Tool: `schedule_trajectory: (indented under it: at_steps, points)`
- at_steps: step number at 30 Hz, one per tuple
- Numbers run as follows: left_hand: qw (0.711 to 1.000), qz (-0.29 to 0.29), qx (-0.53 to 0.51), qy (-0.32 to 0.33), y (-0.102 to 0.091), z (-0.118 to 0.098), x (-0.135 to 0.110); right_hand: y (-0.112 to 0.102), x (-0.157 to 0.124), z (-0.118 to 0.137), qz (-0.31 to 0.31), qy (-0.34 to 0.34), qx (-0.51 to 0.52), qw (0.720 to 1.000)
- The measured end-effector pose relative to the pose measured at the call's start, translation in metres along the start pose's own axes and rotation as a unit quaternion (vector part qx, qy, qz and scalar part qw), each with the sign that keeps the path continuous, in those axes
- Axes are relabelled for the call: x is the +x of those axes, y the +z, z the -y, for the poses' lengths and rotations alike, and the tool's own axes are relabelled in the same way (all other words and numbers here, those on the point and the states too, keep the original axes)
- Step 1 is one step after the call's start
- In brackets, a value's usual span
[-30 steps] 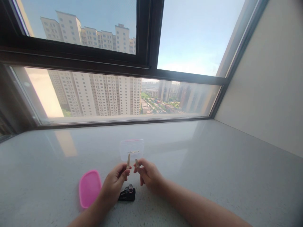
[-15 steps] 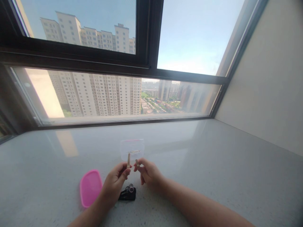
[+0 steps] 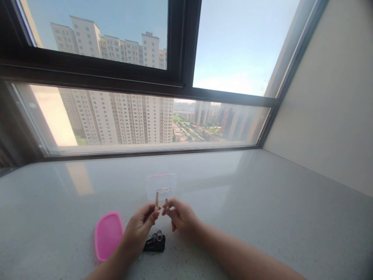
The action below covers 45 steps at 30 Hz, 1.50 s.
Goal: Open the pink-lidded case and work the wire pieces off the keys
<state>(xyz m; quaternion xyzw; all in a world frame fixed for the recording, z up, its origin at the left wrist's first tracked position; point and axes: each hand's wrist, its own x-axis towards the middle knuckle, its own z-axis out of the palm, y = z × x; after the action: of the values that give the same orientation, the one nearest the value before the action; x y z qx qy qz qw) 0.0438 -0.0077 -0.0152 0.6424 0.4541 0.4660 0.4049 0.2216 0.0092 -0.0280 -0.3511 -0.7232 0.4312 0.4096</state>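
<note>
Since the earlier frame the two hands have drawn closer, fingertips now nearly meeting, and the pink lid and black piece sit slightly lower and further left in view. Left hand (image 3: 138, 227): closed to a narrow pinch on a slim tan cylindrical piece (image 3: 156, 201), held upright, material too small to tell. Right hand (image 3: 182, 216): same narrow pinch on a second slim tan cylindrical piece (image 3: 167, 203), tilted slightly, its tip just beside the first and not touching it. Both pieces are held up off the counter, between the hands.

Just below the hands, near the counter's front edge: a small black object with two short cylinders (image 3: 154, 243), exact kind unclear. Left of it, beside the left wrist: a pink rounded-rectangle plastic lid (image 3: 107, 236), lying flat. Beyond the hands: a clear plastic box (image 3: 161, 186) with a pink line along its far rim and a thin tan item inside (image 3: 164, 189).

Pale grey speckled stone counter (image 3: 247, 194) runs to a dark-framed window (image 3: 186, 50) at its far edge; cream wall (image 3: 329, 97) at right edge.
</note>
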Motion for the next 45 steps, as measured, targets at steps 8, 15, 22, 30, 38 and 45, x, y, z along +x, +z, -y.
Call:
schedule_trajectory:
  at_steps: [8,15,22,30,38,45]
  points:
    - [1.000,0.010,-0.005,-0.004,0.001,0.000,-0.003,0.001,0.001,-0.006,-0.008,-0.007,-0.016,1.000]
    - [1.000,0.001,-0.012,-0.007,0.001,-0.002,-0.001,-0.001,0.001,-0.003,-0.001,-0.002,-0.027,1.000]
    - [1.000,0.010,-0.016,-0.003,0.002,0.000,0.000,-0.001,0.000,-0.002,-0.005,-0.002,-0.037,0.999]
    - [1.000,0.007,-0.018,0.002,0.002,-0.003,-0.002,-0.001,0.000,-0.001,-0.002,0.005,-0.042,0.999]
    - [1.000,0.004,-0.007,0.003,0.002,-0.003,-0.001,-0.001,0.000,0.000,-0.008,0.008,-0.051,0.999]
    - [1.000,-0.001,0.002,0.003,0.002,-0.002,-0.002,-0.002,0.000,0.005,-0.007,0.006,-0.041,0.999]
